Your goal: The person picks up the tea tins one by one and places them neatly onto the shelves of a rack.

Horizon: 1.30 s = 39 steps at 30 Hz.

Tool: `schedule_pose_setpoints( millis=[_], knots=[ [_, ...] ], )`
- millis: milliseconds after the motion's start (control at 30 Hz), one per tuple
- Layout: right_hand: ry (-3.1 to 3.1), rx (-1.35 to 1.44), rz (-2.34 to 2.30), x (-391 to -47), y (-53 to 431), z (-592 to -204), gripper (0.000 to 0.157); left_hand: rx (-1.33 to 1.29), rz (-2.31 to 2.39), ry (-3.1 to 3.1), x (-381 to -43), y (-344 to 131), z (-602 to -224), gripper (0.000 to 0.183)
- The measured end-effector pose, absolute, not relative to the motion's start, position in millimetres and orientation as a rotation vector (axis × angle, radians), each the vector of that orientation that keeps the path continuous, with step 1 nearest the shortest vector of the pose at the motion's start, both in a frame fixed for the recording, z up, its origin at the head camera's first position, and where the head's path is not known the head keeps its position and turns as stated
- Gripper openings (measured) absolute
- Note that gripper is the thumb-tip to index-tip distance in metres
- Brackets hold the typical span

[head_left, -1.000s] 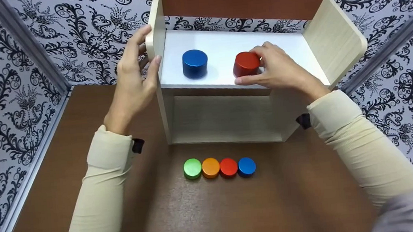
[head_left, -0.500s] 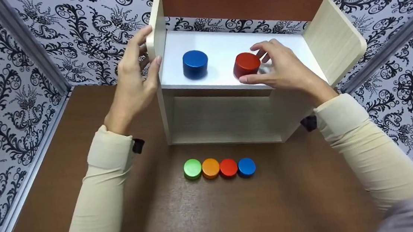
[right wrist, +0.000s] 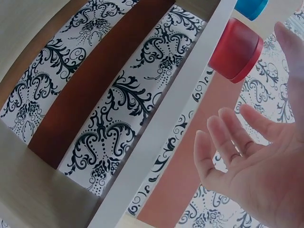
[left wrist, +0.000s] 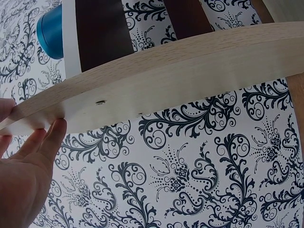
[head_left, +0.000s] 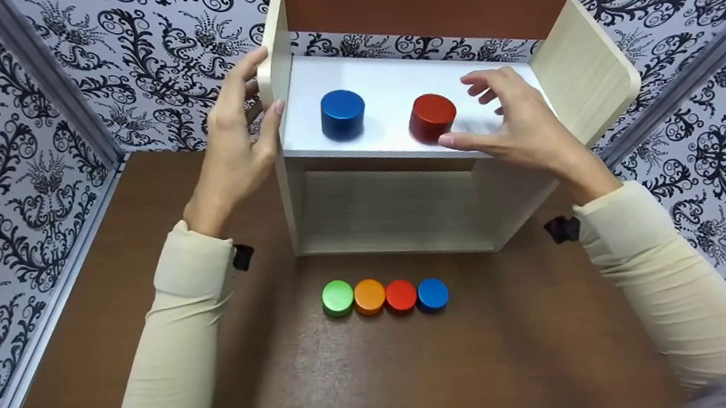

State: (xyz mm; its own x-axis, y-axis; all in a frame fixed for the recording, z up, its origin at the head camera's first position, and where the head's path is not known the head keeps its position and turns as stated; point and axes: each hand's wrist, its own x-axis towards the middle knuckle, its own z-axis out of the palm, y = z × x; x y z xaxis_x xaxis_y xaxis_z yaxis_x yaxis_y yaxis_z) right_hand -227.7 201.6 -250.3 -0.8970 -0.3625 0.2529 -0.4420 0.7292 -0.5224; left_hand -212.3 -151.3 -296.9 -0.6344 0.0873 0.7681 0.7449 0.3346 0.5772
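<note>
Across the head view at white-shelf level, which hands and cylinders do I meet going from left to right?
Left hand, glossy blue cylinder, glossy red cylinder, right hand.

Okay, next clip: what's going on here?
A person's left hand grips a wooden shelf unit by its left edge. The right hand is open beside a red cylinder, which stands with a blue cylinder on the upper shelf. Four smaller cylinders sit in a row on the table in front.
</note>
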Motion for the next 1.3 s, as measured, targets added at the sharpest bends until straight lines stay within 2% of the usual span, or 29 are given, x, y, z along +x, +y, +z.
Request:
schedule_pose_setpoints(
  millis=[533,1300],
  knots=[
    [-2.638,0.723,0.868,-195.8,222.9,-253.2,0.080,-0.723,-1.318,-1.979,-211.3,-151.4,-297.3,0.054],
    [-2.546,0.731,0.847,-158.7,237.5,-273.8,0.065,-0.729,-1.302,-1.973,-212.9,-151.9,-297.8,0.053]
  ],
)
